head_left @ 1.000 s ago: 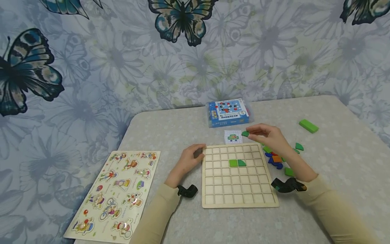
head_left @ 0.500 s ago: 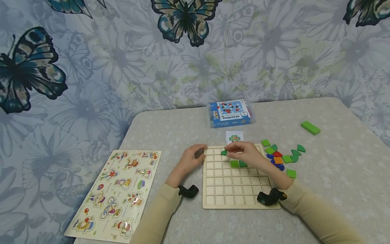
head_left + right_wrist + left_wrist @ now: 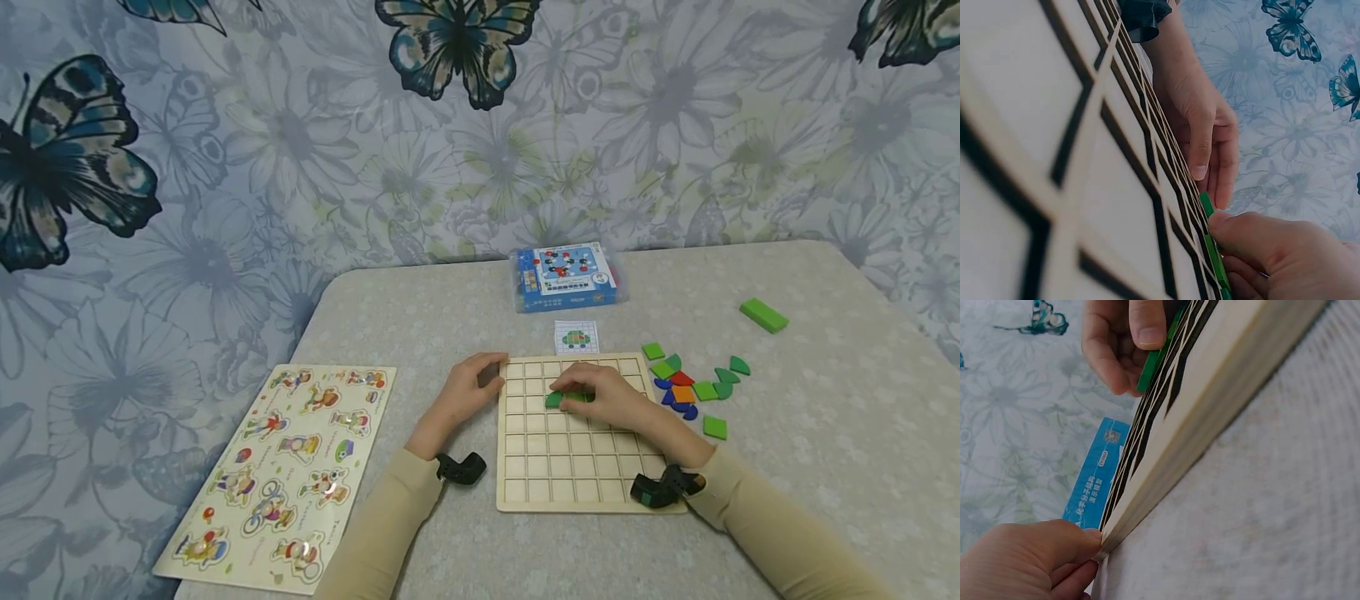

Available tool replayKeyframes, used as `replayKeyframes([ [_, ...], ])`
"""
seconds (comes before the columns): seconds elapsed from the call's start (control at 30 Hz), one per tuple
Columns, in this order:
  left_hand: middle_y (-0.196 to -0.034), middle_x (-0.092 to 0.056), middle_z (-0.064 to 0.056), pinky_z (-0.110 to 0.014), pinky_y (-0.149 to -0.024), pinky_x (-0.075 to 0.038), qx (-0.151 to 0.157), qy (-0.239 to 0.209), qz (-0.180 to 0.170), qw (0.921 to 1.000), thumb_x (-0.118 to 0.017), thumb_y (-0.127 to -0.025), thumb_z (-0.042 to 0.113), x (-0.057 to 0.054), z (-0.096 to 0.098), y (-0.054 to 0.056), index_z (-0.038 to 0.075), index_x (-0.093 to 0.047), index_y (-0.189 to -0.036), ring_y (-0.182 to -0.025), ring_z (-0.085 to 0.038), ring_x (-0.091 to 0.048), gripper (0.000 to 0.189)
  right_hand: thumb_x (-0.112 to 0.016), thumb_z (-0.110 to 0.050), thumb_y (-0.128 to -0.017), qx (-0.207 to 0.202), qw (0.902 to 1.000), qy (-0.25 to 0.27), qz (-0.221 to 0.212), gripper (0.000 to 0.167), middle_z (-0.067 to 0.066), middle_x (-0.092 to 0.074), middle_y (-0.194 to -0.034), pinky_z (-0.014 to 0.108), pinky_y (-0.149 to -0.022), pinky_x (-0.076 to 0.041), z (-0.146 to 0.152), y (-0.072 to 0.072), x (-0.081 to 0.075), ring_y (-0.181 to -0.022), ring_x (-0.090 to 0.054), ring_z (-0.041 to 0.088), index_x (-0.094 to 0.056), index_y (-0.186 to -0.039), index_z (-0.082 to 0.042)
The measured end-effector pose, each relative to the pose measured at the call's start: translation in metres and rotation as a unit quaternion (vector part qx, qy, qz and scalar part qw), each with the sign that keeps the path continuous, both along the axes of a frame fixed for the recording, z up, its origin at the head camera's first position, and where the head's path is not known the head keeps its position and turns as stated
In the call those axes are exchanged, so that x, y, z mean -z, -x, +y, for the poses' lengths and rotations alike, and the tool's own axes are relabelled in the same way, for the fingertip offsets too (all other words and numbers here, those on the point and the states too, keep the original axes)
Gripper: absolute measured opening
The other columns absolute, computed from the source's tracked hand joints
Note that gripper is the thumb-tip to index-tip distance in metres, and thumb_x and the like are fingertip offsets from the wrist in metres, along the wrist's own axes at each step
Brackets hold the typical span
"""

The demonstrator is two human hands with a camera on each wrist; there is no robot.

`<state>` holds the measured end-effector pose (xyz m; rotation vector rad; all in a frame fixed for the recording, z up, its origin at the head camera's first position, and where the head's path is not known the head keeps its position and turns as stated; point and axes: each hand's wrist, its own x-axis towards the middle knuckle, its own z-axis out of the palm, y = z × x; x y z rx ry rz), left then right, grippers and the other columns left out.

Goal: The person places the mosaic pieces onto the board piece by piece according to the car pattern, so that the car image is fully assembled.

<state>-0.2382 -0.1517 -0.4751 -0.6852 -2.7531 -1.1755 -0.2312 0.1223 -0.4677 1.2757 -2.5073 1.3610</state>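
Note:
My right hand (image 3: 609, 400) is over the wooden grid board (image 3: 551, 475), pinching a dark green quarter-round tile (image 3: 553, 401) between thumb and fingers. That tile is down at the grid, just left of a light green square tile mostly hidden by my fingers. In the right wrist view, the tile (image 3: 1207, 204) stands low against the board beside my thumb. With thumb and fingers, my left hand (image 3: 465, 393) holds the board's far left corner; the left wrist view shows its fingers (image 3: 1075, 579) at that corner.
Loose green, blue, red and orange tiles (image 3: 682, 394) lie right of the board. A small pattern card (image 3: 577, 337) lies beyond it, before a blue box (image 3: 566, 279). A long green block (image 3: 764, 316) lies far right, a picture puzzle board (image 3: 288, 475) left.
My right hand has carried the dark green tile from beside the pattern card leftward and down onto the grid. My left hand has stayed at the board's corner.

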Motion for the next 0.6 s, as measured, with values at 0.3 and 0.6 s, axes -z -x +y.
replayKeyframes([
  [0.3,-0.128,-0.057,-0.010,-0.036,-0.097,-0.045,0.000,0.002,0.003,1.0000,-0.064,-0.091,0.012,-0.0009,0.0003,0.0013,0.005,-0.057,-0.130,-0.120,-0.024,-0.051,0.040,-0.072,-0.010,-0.084,-0.027,0.9968,-0.018,0.073,0.022,-0.002,-0.065,-0.106,0.047,-0.095,-0.042,0.0008,0.0024,0.0038,-0.102,-0.058,0.019,-0.069,-0.106,-0.011],
  [0.6,-0.127,-0.057,-0.010,-0.036,-0.098,-0.045,-0.001,0.006,0.005,1.0000,-0.063,-0.091,0.012,0.0007,0.0007,0.0018,0.006,-0.057,-0.130,-0.119,-0.024,-0.052,0.039,-0.072,-0.012,-0.083,-0.032,0.9955,-0.026,0.086,0.023,-0.003,-0.063,-0.107,0.056,-0.104,-0.032,0.0027,0.0031,0.0071,-0.106,-0.057,0.021,-0.069,-0.106,-0.011],
])
